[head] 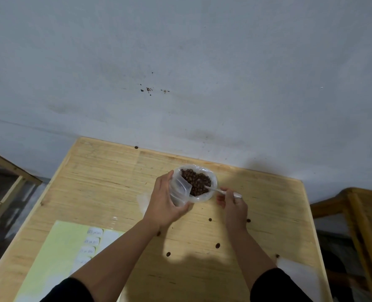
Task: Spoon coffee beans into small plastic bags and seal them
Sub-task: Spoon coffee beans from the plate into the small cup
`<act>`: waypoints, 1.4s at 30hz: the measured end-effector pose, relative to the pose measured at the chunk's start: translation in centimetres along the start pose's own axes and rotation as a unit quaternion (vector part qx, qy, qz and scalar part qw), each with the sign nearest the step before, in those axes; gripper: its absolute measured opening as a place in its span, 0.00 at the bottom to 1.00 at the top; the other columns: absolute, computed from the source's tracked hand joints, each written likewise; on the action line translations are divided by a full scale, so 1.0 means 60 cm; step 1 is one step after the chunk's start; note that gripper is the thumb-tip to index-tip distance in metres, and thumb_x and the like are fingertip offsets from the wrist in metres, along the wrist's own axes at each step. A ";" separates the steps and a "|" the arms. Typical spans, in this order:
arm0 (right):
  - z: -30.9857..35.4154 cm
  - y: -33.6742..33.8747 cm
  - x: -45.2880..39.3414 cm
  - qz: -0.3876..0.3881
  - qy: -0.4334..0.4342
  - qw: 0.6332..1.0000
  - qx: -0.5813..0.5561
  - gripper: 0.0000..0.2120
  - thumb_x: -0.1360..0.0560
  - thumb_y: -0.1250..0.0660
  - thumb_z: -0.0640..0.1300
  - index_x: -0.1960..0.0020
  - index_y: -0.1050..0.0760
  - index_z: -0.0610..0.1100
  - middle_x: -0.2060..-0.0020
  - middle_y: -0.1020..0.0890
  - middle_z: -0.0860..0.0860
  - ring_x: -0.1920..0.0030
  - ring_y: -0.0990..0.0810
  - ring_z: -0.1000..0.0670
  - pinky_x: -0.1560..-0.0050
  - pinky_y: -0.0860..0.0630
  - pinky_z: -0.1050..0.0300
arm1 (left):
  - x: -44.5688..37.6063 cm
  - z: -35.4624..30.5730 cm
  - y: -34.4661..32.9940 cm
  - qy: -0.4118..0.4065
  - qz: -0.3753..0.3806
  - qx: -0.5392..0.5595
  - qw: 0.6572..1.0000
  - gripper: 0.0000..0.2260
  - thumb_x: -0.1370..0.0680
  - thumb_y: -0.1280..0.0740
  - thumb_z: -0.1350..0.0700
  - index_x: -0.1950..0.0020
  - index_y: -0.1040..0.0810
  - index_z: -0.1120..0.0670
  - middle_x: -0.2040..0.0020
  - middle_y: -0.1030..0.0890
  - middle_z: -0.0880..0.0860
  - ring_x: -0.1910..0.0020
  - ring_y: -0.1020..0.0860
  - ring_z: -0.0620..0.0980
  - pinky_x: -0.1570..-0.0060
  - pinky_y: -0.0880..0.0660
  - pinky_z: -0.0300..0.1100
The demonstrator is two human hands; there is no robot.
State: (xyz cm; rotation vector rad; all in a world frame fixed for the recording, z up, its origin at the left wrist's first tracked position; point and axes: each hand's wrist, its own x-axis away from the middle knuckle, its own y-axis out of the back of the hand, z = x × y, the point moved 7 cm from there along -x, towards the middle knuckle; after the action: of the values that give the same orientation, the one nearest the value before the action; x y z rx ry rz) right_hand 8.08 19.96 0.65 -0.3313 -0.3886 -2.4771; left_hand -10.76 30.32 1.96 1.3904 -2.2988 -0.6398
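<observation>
Scooping beans at the table
The left hand [163, 205] gripped a small plastic bag [179, 191]; the right hand [233, 203] pinched a spoon [215, 189] dipped in the beans [197, 182].

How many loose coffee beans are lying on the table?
7 seen: far edge; two near the right wrist; by left forearm; two nearer; right edge. Arms may hide others.
</observation>
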 end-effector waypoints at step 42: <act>-0.075 0.106 0.027 -0.148 -0.122 0.981 -0.008 0.03 0.31 0.28 0.41 0.57 0.18 0.47 0.62 0.16 0.50 0.60 0.20 0.51 0.53 0.22 0.53 | 0.025 -0.027 0.000 -0.028 -0.022 -0.022 0.999 0.44 0.35 0.22 0.52 0.25 0.44 0.54 0.32 0.37 0.52 0.36 0.34 0.44 0.38 0.38 0.33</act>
State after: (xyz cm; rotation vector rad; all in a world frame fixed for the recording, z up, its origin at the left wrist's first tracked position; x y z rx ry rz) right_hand 10.00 12.61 -1.72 -0.6277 -0.5543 -2.7380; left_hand -10.54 28.67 3.43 1.4238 -2.2869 -0.7481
